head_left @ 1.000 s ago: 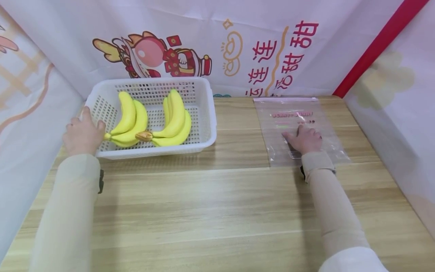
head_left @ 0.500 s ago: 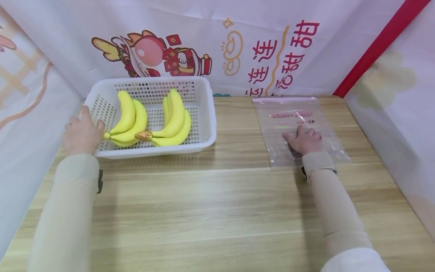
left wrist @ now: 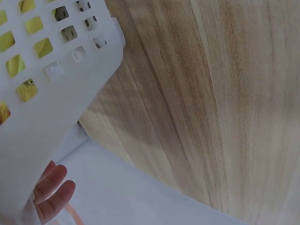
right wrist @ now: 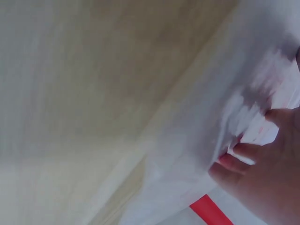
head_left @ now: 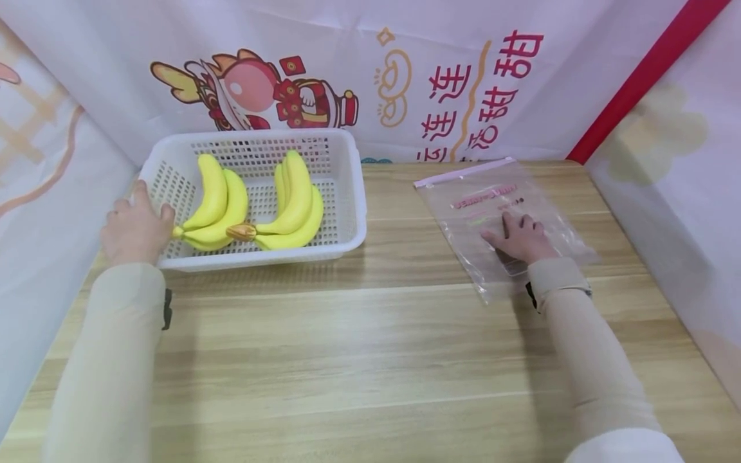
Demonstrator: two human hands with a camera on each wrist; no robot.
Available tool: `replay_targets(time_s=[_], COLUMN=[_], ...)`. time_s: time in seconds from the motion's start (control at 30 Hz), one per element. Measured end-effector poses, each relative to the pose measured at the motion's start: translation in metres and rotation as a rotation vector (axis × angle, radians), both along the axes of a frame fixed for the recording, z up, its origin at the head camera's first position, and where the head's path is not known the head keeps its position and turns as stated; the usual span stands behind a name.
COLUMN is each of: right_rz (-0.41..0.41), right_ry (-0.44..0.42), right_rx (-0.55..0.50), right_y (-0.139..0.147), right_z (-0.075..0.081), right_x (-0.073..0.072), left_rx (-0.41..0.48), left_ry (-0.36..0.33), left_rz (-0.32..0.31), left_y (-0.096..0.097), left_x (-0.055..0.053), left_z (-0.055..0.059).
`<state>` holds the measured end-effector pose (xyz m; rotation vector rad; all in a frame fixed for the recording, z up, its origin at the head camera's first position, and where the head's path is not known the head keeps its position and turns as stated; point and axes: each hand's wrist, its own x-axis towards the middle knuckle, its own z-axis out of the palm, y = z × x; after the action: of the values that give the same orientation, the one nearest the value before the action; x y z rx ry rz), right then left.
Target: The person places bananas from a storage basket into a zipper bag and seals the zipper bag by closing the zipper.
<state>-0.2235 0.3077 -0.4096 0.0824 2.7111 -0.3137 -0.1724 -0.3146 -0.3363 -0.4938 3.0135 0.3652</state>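
On the desk's [head_left: 347, 360] right side, a clear bag [head_left: 480, 213] lies under the spread fingers of the right hand [head_left: 523, 241], its zip strip [head_left: 463, 172] slanting beyond them, while the left hand [head_left: 139, 228], well apart, grips the left end of a white basket [head_left: 260, 258] of bananas [head_left: 296, 206].

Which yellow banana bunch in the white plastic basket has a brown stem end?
The yellow banana bunch on the right, farther from the left hand: its stem end is brown, while the yellow banana bunch on the left has a yellow one.
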Motion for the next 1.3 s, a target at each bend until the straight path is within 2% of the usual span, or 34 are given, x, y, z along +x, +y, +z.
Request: replay_targets(time_s=[0.27, 0.43, 0.53, 0.67, 0.8, 0.9, 1.1, 1.3], right_rz=[0.053, 0.106, 0.082, -0.014, -0.045, -0.027, 0.028, 0.059], right_ry=[-0.045, -0.038, -0.024, -0.015, -0.092, -0.138, -0.138, -0.187], right_rx=[-0.047, -0.052, -0.037, -0.014, 0.023, 0.036, 0.046, 0.032], right_y=[0.004, -0.001, -0.005, -0.009, -0.012, -0.014, -0.016, -0.012], right_z=[0.013, 0.022, 0.025, 0.026, 0.024, 0.024, 0.028, 0.03], right_x=[-0.004, -0.005, -0.005, -0.002, 0.002, 0.004, 0.004, 0.003], left_rx=[-0.014, -0.012, -0.011, -0.007, 0.001, 0.003, 0.0, -0.005], left_ry=[0.016, 0.016, 0.014, 0.012, 0.01, 0.013, 0.029, 0.022], left_rz=[-0.003, 0.002, 0.005, 0.006, 0.005, 0.001, -0.001, 0.002], left_y=[-0.001, -0.001, -0.001, -0.001, 0.0, 0.0, -0.001, 0.0], left_x=[-0.001, -0.001, 0.0, 0.0, 0.0, -0.001, 0.0, 0.0], left_z=[0.001, 0.001, 0.0, -0.001, -0.003, -0.003, -0.002, -0.001])
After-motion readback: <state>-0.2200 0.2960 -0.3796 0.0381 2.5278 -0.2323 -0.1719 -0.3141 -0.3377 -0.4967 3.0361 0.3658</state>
